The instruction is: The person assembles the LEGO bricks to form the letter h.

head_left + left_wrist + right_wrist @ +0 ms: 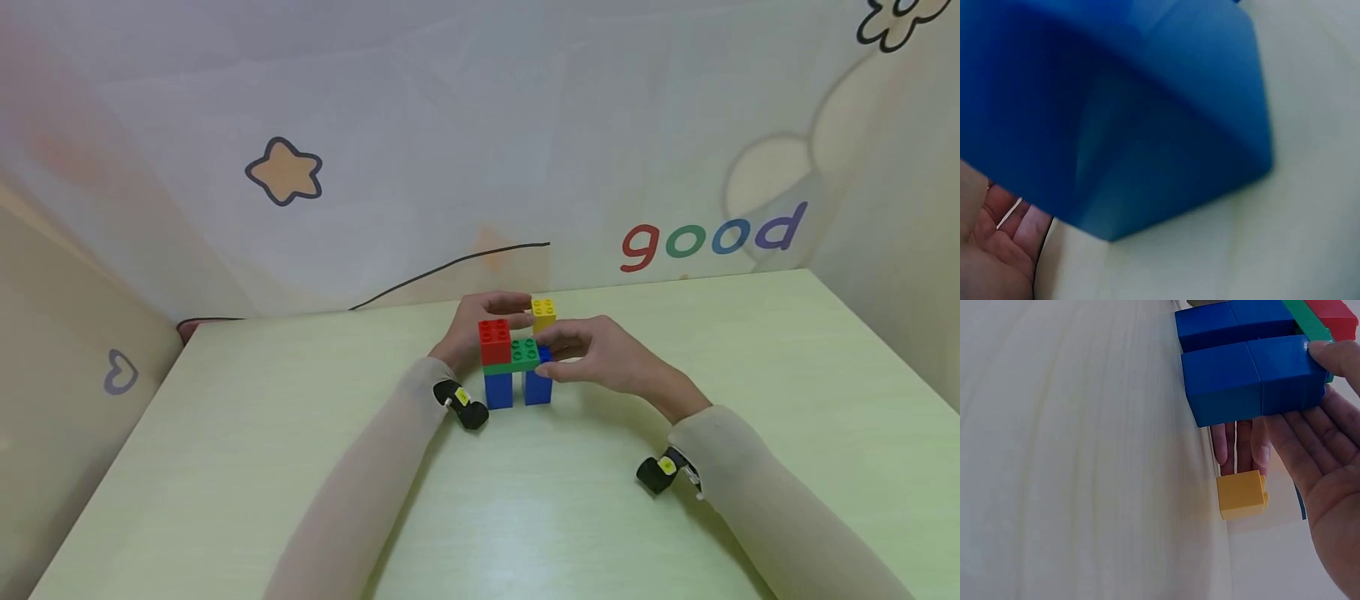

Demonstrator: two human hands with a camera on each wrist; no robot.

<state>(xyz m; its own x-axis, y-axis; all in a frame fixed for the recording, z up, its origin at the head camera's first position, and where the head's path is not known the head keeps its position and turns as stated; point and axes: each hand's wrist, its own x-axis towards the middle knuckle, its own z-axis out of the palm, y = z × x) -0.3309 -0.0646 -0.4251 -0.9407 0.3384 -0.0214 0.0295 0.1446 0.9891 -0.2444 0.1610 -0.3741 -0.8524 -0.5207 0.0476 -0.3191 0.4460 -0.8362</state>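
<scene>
Blue toy bricks (498, 392) form two legs under a green brick (526, 353), with a red brick (494, 343) on its left end. My right hand (603, 354) pinches the right blue leg near its top; the thumb presses its upper corner in the right wrist view. Behind the bridge, my left hand (480, 323) reaches with extended fingers towards a yellow brick (543, 312). That brick stands apart from the bridge; I cannot tell whether the fingers touch it. A blurred blue brick (1222, 75) fills much of the left wrist view.
The pale tabletop (570, 500) meets a printed backdrop (420, 167) just behind the yellow brick. Side walls stand along both table edges. A small black camera is strapped to each wrist.
</scene>
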